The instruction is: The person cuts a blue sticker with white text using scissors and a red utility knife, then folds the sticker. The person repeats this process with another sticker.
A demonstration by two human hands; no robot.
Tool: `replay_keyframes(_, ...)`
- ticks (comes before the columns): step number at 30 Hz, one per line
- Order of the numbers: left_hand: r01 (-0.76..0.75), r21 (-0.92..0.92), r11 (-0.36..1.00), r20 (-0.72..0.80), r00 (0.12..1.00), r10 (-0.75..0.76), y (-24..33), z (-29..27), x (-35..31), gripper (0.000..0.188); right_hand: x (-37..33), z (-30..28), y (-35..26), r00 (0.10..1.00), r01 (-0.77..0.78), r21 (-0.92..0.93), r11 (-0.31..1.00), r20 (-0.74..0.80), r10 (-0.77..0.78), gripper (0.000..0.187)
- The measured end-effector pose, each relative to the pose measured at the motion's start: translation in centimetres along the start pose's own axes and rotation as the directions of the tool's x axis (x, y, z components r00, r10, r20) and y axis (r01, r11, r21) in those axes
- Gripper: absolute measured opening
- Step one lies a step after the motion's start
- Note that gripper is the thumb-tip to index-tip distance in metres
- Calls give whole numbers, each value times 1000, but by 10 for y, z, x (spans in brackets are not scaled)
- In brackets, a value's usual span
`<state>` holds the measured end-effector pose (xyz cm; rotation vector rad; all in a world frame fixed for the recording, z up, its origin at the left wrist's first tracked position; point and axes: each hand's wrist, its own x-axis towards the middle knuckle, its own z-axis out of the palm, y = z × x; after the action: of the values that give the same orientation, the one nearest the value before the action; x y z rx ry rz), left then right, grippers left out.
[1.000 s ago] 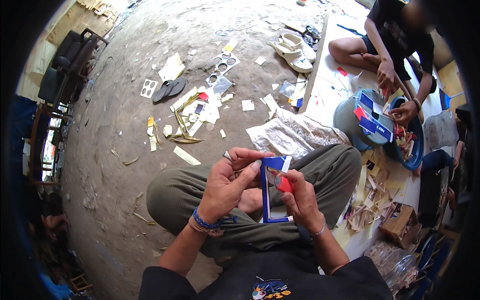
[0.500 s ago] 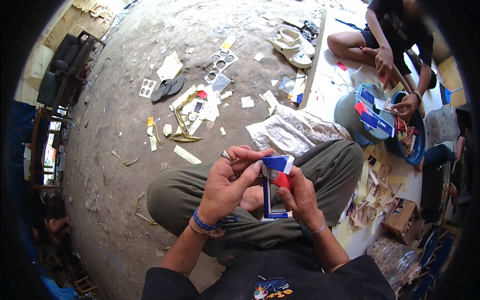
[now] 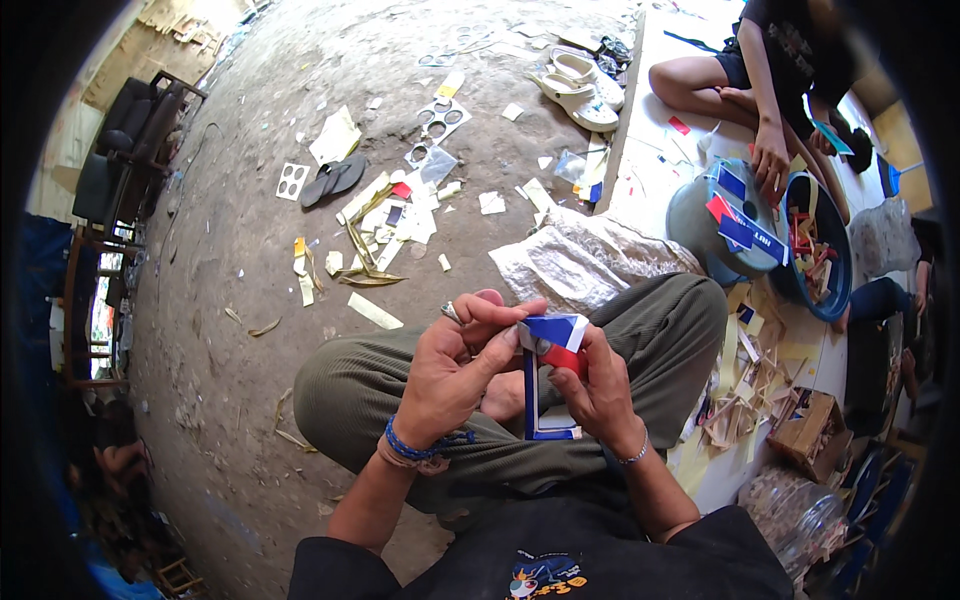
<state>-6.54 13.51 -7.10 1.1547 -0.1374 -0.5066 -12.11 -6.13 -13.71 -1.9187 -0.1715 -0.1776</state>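
Over my lap I hold a small rectangular frame covered in blue and white card. At its top left corner, the thumb and fingers of my left hand pinch the frame, and a ring shows on that hand. A blue flap with a white end runs along the top. My right hand is closed around a small red tool with a grey metal end, pressed against the frame just under the flap. Its exact kind is partly hidden by my fingers.
At the right, a co-worker's hand reaches to a grey-blue round tub with blue and red card pieces on it. Beside it stands a blue basin. Wood strips, a cardboard box, a sack and paper scraps lie around.
The red tool has shifted slightly along the frame, and its metal end shows less. My left hand keeps its pinch. The co-worker's hand has moved onto the tub.
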Motion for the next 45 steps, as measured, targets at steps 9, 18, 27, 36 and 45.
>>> replay_keyframes(9,4,-8,1000,24,1000,-4,-2,0,0,13,2,0,1,1000,21,-4,1000,19,-21,47)
replay_keyframes(18,-35,26,999,20,999,34,-4,-2,0,13,-4,5,-5,996,-81,135,988,58,74,39)
replay_keyframes(27,-72,21,997,-126,989,74,6,0,1,17,-24,-26,23,994,-98,101,990,57,92,38)
replay_keyframes(36,-127,26,992,-180,975,129,8,1,0,17,-67,-101,54,874,-460,-523,717,-408,264,40)
replay_keyframes(45,-111,49,993,-151,982,117,6,4,1,24,-85,-103,44,860,-498,-652,572,-459,224,50)
